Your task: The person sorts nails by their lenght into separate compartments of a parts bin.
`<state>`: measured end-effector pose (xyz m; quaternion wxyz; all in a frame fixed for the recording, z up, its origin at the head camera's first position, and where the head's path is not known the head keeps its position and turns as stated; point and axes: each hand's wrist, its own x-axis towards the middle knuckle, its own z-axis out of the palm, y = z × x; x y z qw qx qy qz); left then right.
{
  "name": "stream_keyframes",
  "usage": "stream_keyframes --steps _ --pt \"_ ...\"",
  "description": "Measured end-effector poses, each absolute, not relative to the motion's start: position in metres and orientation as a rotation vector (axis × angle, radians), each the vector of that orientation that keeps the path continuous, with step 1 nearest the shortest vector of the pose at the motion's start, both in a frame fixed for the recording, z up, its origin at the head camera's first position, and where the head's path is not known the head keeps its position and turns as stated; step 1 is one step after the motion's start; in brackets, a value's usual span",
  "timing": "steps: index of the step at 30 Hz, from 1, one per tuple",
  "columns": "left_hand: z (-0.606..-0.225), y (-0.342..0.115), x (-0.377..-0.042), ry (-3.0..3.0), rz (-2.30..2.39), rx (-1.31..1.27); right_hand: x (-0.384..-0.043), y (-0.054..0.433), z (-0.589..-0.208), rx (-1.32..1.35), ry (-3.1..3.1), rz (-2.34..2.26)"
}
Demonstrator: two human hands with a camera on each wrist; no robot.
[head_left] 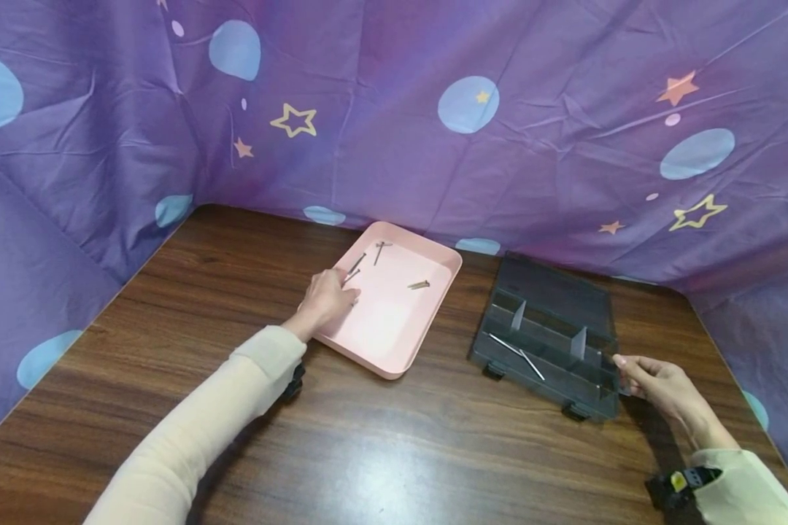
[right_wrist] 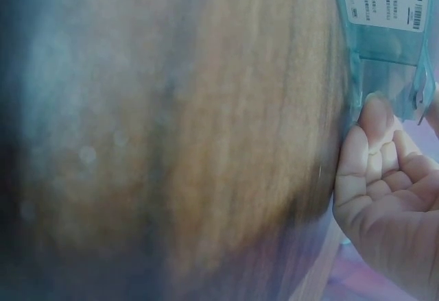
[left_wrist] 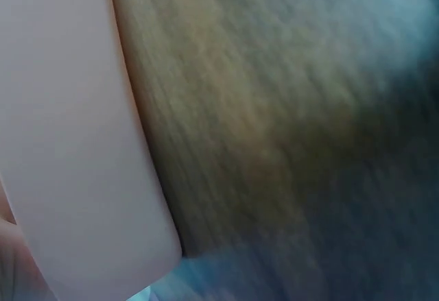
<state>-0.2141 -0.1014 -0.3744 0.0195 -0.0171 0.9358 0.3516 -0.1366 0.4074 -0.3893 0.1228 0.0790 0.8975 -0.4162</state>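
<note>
In the head view, my left hand (head_left: 328, 297) reaches over the left wall of a pink tray (head_left: 427, 332). Its fingers are down among the screws, and their tips are partly hidden, so whether they pinch one is unclear. Close to them lie a dark screw (head_left: 357, 262) and another screw (head_left: 351, 276). My right hand (head_left: 659, 386) pinches the right edge of a dark see-through compartment box (head_left: 538, 394), its lid (head_left: 554, 288) lying open at the back. Two slim metal pieces, one a silver rod (head_left: 532, 364), lie in its front compartment. The right wrist view shows thumb and fingers at the box's corner (right_wrist: 391, 75).
More screws (head_left: 380, 251) lie at the tray's far end, and brownish ones (head_left: 419, 284) toward its right side. Box dividers (head_left: 578, 343) stand upright in the back row. A purple patterned cloth (head_left: 394, 146) hangs behind the wooden table (head_left: 289, 452).
</note>
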Motion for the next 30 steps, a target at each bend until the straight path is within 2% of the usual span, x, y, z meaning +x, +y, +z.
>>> stream_keyframes --steps 10,30 --pt "-0.3753 -0.1 -0.2159 2.908 1.08 -0.098 -0.136 0.406 -0.3867 0.264 2.598 -1.252" --pt "-0.3829 -0.099 -0.2204 2.992 1.042 -0.004 -0.1359 0.4085 -0.3907 0.225 2.615 -1.267"
